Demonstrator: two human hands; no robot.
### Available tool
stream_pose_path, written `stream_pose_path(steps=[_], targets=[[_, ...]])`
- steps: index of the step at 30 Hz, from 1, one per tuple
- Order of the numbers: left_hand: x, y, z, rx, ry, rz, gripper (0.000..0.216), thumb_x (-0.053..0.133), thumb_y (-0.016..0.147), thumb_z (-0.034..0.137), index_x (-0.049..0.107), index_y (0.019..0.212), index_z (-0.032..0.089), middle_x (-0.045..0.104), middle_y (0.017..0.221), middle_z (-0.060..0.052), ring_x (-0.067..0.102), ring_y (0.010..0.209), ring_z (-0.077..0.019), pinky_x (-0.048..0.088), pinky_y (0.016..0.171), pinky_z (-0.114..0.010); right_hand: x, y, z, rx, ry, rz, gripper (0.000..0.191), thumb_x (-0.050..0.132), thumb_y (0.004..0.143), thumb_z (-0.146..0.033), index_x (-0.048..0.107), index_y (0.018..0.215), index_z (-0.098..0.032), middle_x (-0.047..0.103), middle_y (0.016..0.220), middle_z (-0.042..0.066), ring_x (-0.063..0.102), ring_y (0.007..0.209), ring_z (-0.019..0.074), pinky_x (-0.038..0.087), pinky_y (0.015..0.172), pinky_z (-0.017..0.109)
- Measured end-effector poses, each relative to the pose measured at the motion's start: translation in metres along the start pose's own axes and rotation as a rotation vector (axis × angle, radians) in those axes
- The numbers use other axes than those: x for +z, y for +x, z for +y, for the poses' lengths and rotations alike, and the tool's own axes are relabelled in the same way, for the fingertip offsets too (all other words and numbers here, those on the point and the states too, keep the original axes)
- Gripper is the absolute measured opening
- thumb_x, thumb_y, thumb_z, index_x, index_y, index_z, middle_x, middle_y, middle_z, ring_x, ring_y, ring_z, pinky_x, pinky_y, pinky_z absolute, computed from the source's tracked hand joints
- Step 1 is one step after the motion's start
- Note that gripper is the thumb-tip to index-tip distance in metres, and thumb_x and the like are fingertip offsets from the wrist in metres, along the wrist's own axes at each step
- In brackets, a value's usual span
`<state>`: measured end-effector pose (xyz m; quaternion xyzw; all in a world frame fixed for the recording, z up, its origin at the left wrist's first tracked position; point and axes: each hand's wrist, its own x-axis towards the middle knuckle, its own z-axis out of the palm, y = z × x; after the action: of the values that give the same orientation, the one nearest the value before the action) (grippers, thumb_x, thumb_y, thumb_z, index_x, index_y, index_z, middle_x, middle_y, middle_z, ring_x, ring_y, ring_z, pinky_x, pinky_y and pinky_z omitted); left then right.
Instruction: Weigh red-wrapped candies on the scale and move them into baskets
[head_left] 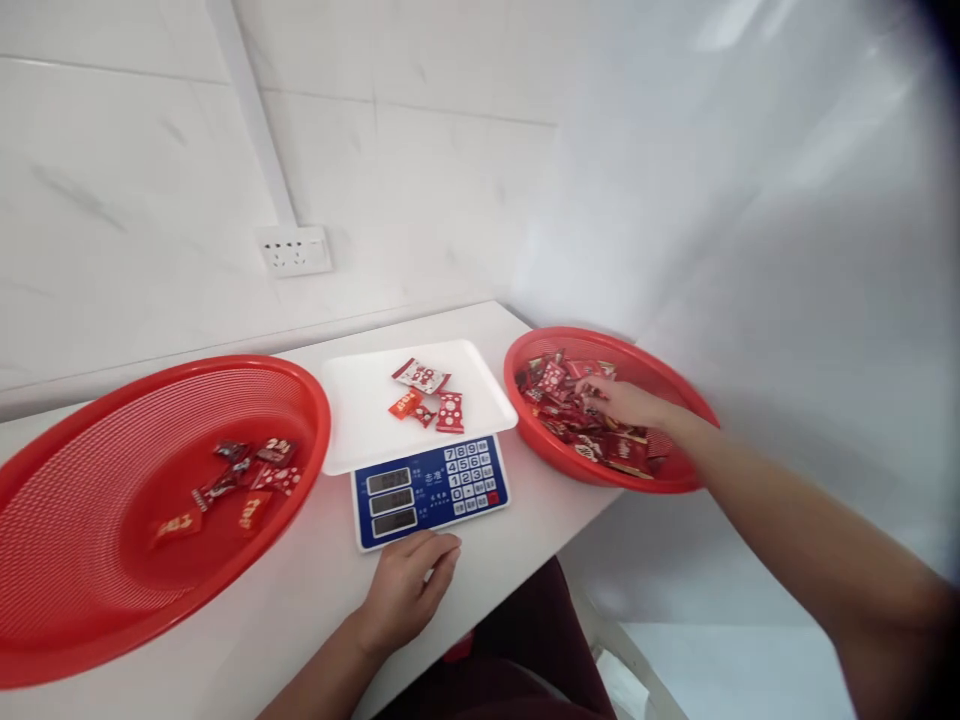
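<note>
Presumably, the likeliest trouble would be caused at the round red plastic basket [559,462] set at three o'clock from the blue-fronted, white-edged electronic scale [435,500]. There the right hand [615,400] is sunk among glossy red wrapped packets [551,378]; whether one is pinched by its fingers cannot be told, so too many could be gathered at once, or one could be let slip, since the slick wrappers are loosely heaped. The rim is crossed by the bare right forearm [750,480], and if it were leaned on, the basket might be tipped, as its near side appears to be set by the front edge of the white bench [536,510]. At twelve o'clock on the scale, four packets [450,412] are carried by a flat white rectangular tray [360,420]; its left side is set right by the rim of the wide red mesh basket [150,430] at nine o'clock, where more packets [279,480] lie, and a false reading could be caused by any contact. At six o'clock the left hand [411,585] is rested just beside the scale, its fingers loosely bent with nothing seen in them; by a careless shift, keys [465,480] could be pressed.
</note>
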<state>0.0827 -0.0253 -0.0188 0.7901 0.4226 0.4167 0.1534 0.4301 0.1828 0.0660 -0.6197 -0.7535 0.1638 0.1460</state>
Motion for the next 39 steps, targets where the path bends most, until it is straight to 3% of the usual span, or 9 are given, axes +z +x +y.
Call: stream_pose_path(steps=[4,9,15,18,22,28,32,35,39], targets=[[0.001,0.002,-0.001,0.027,-0.010,0.018,0.013,0.049,0.087,0.017,0.059,0.095,0.020,0.067,0.077,0.000,0.063,0.066,-0.0096,0.049,0.061,-0.017,-0.020,0.002,0.002,0.121,0.123,0.056,0.018,0.050,0.083,-0.031,0.054,0.098,-0.021,0.068,0.101,0.008,0.064,0.090,0.0214,0.050,0.079,0.034],[0.001,0.003,-0.001,0.030,0.000,0.021,0.014,0.048,0.088,0.019,0.060,0.095,0.021,0.067,0.075,0.000,0.064,0.065,-0.0105,0.049,0.060,-0.018,-0.020,-0.005,-0.002,0.248,0.494,-0.042,0.023,0.056,0.080,-0.030,0.053,0.100,-0.022,0.064,0.114,0.010,0.064,0.098,0.0204,0.054,0.076,0.029],[0.002,0.002,-0.001,0.012,0.004,0.009,0.015,0.047,0.088,0.021,0.061,0.093,0.022,0.068,0.076,-0.001,0.065,0.066,-0.0114,0.051,0.061,-0.019,-0.018,-0.009,-0.025,0.231,0.510,0.029,0.022,0.055,0.082,-0.036,0.053,0.100,-0.025,0.067,0.106,0.007,0.065,0.093,0.0203,0.055,0.072,0.030],[0.002,0.002,0.000,0.006,-0.009,-0.010,0.015,0.047,0.087,0.020,0.061,0.094,0.021,0.068,0.078,-0.001,0.064,0.067,-0.0109,0.051,0.061,-0.019,-0.017,-0.004,-0.051,0.131,0.449,0.096,0.023,0.050,0.085,-0.039,0.051,0.104,-0.025,0.066,0.107,0.005,0.063,0.097,0.0193,0.052,0.078,0.031],[0.001,0.001,0.002,-0.021,-0.008,-0.030,0.016,0.046,0.088,0.019,0.061,0.093,0.020,0.068,0.076,-0.002,0.063,0.065,-0.0107,0.049,0.061,-0.019,-0.006,0.002,-0.106,-0.165,0.348,0.113,0.018,0.044,0.089,-0.033,0.050,0.104,-0.025,0.062,0.110,0.004,0.058,0.102,0.0190,0.044,0.090,0.034],[0.001,0.000,0.003,-0.038,0.007,-0.038,0.017,0.045,0.088,0.020,0.061,0.093,0.020,0.068,0.076,-0.003,0.063,0.066,-0.0115,0.049,0.061,-0.021,0.030,0.005,-0.181,-0.422,0.096,0.092,0.021,0.038,0.091,-0.030,0.052,0.105,-0.023,0.057,0.109,0.008,0.060,0.085,0.0212,0.046,0.077,0.037],[0.000,0.000,0.003,-0.040,0.005,-0.035,0.018,0.044,0.089,0.020,0.061,0.092,0.019,0.067,0.075,-0.003,0.062,0.066,-0.0117,0.049,0.061,-0.021,0.044,0.006,-0.200,-0.485,0.123,0.061,0.031,0.043,0.090,-0.032,0.046,0.119,-0.024,0.053,0.122,0.009,0.058,0.099,0.0220,0.045,0.087,0.038],[0.001,-0.001,0.003,-0.028,0.005,-0.051,0.017,0.044,0.089,0.020,0.061,0.093,0.020,0.066,0.075,-0.003,0.062,0.066,-0.0116,0.048,0.061,-0.021,0.043,0.004,-0.205,-0.536,0.193,-0.032,0.043,0.046,0.089,-0.033,0.039,0.131,-0.028,0.049,0.133,0.006,0.046,0.121,0.0217,0.039,0.099,0.040],[0.001,-0.002,0.003,-0.016,0.025,-0.060,0.017,0.044,0.089,0.020,0.061,0.094,0.019,0.066,0.075,-0.003,0.062,0.066,-0.0119,0.048,0.061,-0.021,0.038,-0.003,-0.203,-0.579,0.240,-0.137,0.051,0.044,0.089,-0.036,0.033,0.138,-0.030,0.037,0.145,0.004,0.037,0.130,0.0220,0.038,0.101,0.043]])
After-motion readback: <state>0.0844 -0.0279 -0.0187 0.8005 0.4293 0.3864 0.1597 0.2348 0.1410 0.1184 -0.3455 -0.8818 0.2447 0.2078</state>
